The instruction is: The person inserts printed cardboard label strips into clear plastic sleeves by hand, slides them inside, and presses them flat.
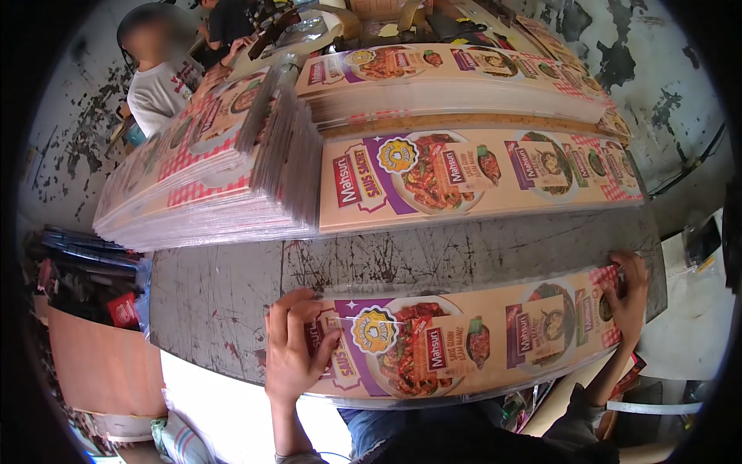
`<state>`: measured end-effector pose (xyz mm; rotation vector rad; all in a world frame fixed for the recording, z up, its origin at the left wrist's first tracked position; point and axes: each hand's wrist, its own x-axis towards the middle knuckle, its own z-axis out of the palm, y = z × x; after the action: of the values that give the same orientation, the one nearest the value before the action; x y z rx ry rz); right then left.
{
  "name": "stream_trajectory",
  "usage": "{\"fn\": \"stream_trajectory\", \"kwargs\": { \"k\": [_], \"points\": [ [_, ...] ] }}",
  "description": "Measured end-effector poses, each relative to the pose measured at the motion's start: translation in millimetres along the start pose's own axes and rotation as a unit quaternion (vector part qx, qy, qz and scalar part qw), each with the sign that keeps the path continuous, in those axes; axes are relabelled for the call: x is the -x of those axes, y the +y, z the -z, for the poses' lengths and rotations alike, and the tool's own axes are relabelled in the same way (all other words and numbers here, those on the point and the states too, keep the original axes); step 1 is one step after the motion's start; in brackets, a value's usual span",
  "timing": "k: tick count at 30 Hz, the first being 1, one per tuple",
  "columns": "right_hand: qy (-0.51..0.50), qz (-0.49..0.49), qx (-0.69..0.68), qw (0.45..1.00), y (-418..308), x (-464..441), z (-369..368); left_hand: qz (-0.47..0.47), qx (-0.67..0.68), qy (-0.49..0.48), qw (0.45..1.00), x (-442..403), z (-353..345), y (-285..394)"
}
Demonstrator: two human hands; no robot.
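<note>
A long printed banner (495,367) in glossy clear plastic lies along the near edge of the worktable, its food pictures and "Mahsuri" lettering facing up. At its left end, my left hand (291,348) grips it, thumb on top and fingers over the far corner. My right hand (630,298) holds the opposite end, with the thumb on the printed face. The undersides of both grips are hidden. Just beyond, a matching banner (456,205) lies flat on the table.
A thick stack of plastic-covered banners (224,193) stands at the table's left. Behind is another tall stack (464,99). The scratched grey tabletop (224,286) shows between. A person in a white shirt (158,93) is at the back left, near another person in black (228,23).
</note>
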<state>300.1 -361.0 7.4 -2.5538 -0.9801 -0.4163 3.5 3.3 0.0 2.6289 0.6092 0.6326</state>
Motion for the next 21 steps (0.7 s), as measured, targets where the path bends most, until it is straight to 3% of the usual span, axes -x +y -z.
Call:
{"fn": "stream_trajectory", "kwargs": {
  "k": [8, 21],
  "points": [
    [-0.012, -0.026, -0.027, 0.999, -5.1, 0.5, 0.7, -0.055, -0.025, 0.007, 0.998, -3.5, 2.6, 0.1],
    [-0.014, -0.011, 0.014, 1.000, 0.2, 4.4, -1.8, -0.040, 0.009, 0.004, 0.999, -0.9, 1.2, -2.0]
  ]
}}
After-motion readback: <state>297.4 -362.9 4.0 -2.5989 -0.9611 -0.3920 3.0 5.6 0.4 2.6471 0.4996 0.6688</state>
